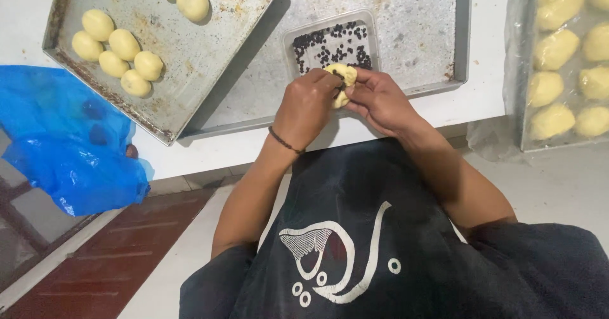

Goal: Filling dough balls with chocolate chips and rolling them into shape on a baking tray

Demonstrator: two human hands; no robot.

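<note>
- The left hand (309, 103) sits just left of the frame's centre, fingers curled shut around a piece of pale yellow dough (342, 78), with a thin dark cord around its wrist.
- The right hand (379, 98) meets it from the right, its fingers pinched closed on the same piece of dough, so the two hands touch around it.
- The dough shows between the fingertips, with a dark speck pressed into it where the hands meet.
- Just above the hands, touching the dough's upper edge in the picture, stands a small clear plastic tub (333, 40) holding a scatter of small dark chips.
- The tub rests on a large worn metal tray (412, 33) in the upper middle of the frame.
- A second metal tray (190, 59) lies tilted across the upper left, overlapping the first, and carries smooth dough balls (117, 56) grouped near its left corner and two more at its top edge.
- At the right edge, longer dough pieces (558, 59) lie in rows under clear plastic film.
- A crumpled blue plastic bag (63, 135) hangs over the white counter (488, 103) at the left.
- The lower frame is filled by the person's dark shirt (380, 243) with a white printed design.
</note>
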